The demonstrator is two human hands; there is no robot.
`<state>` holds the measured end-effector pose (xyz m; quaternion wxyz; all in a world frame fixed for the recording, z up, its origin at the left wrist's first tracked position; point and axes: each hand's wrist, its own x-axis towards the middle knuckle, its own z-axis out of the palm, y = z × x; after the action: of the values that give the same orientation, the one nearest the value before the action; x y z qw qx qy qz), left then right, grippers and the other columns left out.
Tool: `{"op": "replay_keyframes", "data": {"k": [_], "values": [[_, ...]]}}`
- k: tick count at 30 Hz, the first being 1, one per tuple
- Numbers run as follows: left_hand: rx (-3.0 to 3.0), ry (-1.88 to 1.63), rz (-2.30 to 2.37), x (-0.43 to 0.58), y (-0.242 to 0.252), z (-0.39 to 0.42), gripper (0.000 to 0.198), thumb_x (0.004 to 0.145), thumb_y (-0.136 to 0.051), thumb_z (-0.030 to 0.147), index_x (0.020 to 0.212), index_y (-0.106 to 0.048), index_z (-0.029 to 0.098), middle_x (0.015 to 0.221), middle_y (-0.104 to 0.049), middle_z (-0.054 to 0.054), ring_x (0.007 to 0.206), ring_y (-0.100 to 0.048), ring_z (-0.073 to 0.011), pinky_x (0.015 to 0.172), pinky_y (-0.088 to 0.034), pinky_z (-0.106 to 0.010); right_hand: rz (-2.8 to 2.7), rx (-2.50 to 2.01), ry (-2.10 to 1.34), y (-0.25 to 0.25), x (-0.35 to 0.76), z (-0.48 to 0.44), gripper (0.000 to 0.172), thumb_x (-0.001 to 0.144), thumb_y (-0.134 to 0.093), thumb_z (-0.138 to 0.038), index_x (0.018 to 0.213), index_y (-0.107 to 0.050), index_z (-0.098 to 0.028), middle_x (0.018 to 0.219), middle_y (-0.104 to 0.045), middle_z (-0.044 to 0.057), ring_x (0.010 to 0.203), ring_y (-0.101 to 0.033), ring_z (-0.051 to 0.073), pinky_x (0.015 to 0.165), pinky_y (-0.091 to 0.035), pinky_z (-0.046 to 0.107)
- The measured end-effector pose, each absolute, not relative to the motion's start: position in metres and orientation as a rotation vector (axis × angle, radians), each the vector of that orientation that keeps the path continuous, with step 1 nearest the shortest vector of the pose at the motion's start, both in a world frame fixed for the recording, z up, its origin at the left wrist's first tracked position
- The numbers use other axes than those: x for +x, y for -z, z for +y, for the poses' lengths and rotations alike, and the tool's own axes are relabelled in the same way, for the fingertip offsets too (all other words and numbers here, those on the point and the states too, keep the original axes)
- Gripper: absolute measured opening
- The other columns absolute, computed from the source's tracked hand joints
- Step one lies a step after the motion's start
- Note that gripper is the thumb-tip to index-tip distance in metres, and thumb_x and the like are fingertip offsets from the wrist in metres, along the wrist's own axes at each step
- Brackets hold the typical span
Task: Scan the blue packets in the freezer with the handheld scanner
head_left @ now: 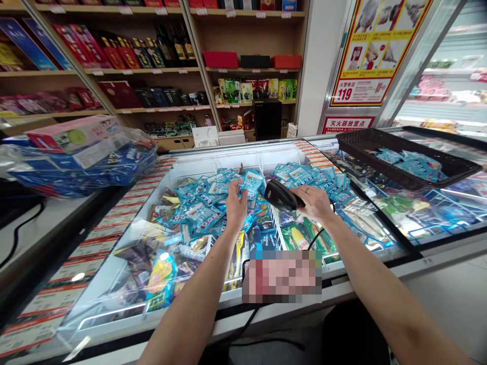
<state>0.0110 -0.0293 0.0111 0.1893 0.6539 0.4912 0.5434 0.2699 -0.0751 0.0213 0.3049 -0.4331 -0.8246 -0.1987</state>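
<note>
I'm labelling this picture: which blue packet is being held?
The packet in the left hand, raised before the scanner in the right hand; the other packets lie in piles or in the basket.

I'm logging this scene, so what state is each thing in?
Left hand: pinching a blue packet
Right hand: gripping the scanner
Blue packet: held, barcode showing
Scanner: held, on or off unclear
Basket: upright, partly filled
Other blue packets: loose, in heaps and in the basket
Pink box: lying on the wrapped bundle
Phone-like device: pixelated, on or off unclear
Freezer: stocked, lid position unclear
</note>
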Motion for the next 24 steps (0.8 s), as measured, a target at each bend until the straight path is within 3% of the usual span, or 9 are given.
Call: {"op": "replay_keyframes", "data": {"k": [6,12,16,21,24], "values": [[1.87,-1.64,1.483,0.006,-0.01,-0.029,0.038,0.088,-0.046,0.031,0.125,-0.043,0.019,0.114,-0.057,-0.012,0.108,-0.055,-0.0226,0.088,-0.045,-0.035,-2.024,-1.312,0.562,-0.022,0.276,-0.074,0.028,0.082,-0.052,-0.025,0.109,-0.061,-0.02,0.091,-0.066,0.006,0.087,-0.059,0.019,0.074,-0.042,0.027],[2.031,-1.704,1.718,0.004,-0.012,-0.029,0.045,0.083,-0.044,0.015,0.128,-0.045,0.014,0.131,-0.043,-0.018,0.126,-0.039,-0.027,0.106,-0.031,-0.043,-1.876,-1.45,0.618,-0.021,0.282,-0.071,0.028,0.082,-0.054,-0.029,0.108,-0.061,-0.02,0.09,-0.066,0.006,0.086,-0.059,0.021,0.071,-0.04,0.027],[2.263,-1.583,1.684,0.012,-0.018,-0.037,0.041,0.085,-0.047,0.021,0.125,-0.051,0.02,0.139,-0.04,-0.013,0.133,-0.03,-0.0284,0.11,-0.021,-0.048,-1.814,-1.491,0.618,-0.02,0.284,-0.069,0.03,0.082,-0.055,-0.033,0.109,-0.061,-0.021,0.09,-0.066,0.006,0.084,-0.06,0.021,0.068,-0.04,0.028],[2.669,-1.074,1.426,0.02,-0.012,-0.038,0.025,0.086,-0.048,0.026,0.105,-0.064,0.028,0.115,-0.063,-0.005,0.12,-0.047,-0.0257,0.113,-0.005,-0.054,-1.68,-1.529,0.656,-0.018,0.288,-0.066,0.031,0.081,-0.056,-0.036,0.107,-0.062,-0.02,0.088,-0.066,0.008,0.08,-0.06,0.023,0.065,-0.04,0.029],[2.664,-1.071,1.519,0.019,-0.005,-0.035,0.026,0.086,-0.044,0.022,0.097,-0.067,0.027,0.103,-0.067,-0.006,0.111,-0.054,-0.0263,0.112,0.0,-0.057,-1.606,-1.56,0.671,-0.018,0.291,-0.064,0.032,0.08,-0.056,-0.037,0.106,-0.062,-0.02,0.086,-0.066,0.009,0.078,-0.059,0.024,0.063,-0.04,0.029]]}}
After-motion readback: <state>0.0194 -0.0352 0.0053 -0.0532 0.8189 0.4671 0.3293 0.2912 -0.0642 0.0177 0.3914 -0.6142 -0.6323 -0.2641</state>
